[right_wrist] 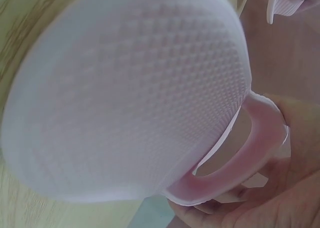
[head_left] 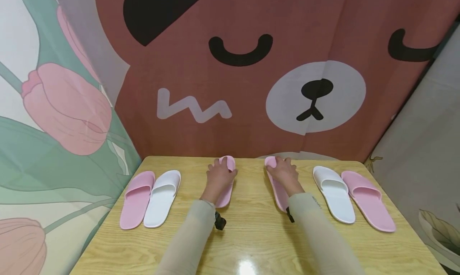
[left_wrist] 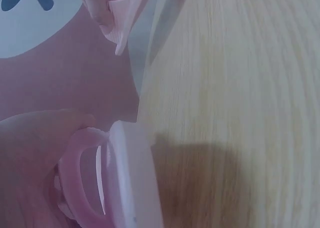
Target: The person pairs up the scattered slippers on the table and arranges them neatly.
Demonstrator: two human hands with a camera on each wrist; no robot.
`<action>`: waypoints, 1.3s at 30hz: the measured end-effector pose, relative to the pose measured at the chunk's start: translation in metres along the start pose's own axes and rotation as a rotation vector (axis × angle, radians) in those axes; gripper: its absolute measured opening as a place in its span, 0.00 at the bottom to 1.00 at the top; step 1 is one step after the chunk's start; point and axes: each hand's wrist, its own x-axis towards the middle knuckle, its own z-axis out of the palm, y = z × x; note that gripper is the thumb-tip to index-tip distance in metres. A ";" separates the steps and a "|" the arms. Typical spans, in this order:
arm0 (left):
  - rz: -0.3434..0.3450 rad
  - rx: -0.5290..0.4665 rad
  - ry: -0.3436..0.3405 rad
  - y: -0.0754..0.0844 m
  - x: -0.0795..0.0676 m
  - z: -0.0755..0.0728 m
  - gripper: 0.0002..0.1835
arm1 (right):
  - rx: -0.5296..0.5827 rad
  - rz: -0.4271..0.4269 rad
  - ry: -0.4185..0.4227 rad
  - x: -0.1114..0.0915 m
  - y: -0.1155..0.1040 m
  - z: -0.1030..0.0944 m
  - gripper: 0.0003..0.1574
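Near the back of the wooden table, my left hand (head_left: pixel 217 178) grips a pink slipper (head_left: pixel 225 198) by its strap end, its toe pointing away from me. To its right, my right hand (head_left: pixel 285 174) holds a second pink slipper (head_left: pixel 276 189) the same way, fingers around the strap. The left wrist view shows the left slipper's strap (left_wrist: pixel 72 175) under the hand and a shadow on the wood beside it. In the right wrist view, the textured insole (right_wrist: pixel 130 97) fills much of the picture. Whether either sole touches the table I cannot tell.
On the left of the table (head_left: pixel 248 239) lie a pink slipper (head_left: pixel 135 207) and a white slipper (head_left: pixel 158 207) side by side. A white slipper (head_left: pixel 339 205) and a pink slipper (head_left: pixel 375 211) lie on the right. A bear-print cloth (head_left: pixel 248 135) hangs behind the table.
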 end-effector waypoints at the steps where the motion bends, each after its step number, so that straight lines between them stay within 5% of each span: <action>1: 0.001 0.001 0.003 0.001 0.000 0.000 0.42 | 0.000 0.003 0.000 0.000 0.000 0.000 0.46; 39: -0.003 -0.056 0.032 0.015 0.004 0.023 0.40 | 0.024 0.006 0.027 0.004 -0.017 0.024 0.45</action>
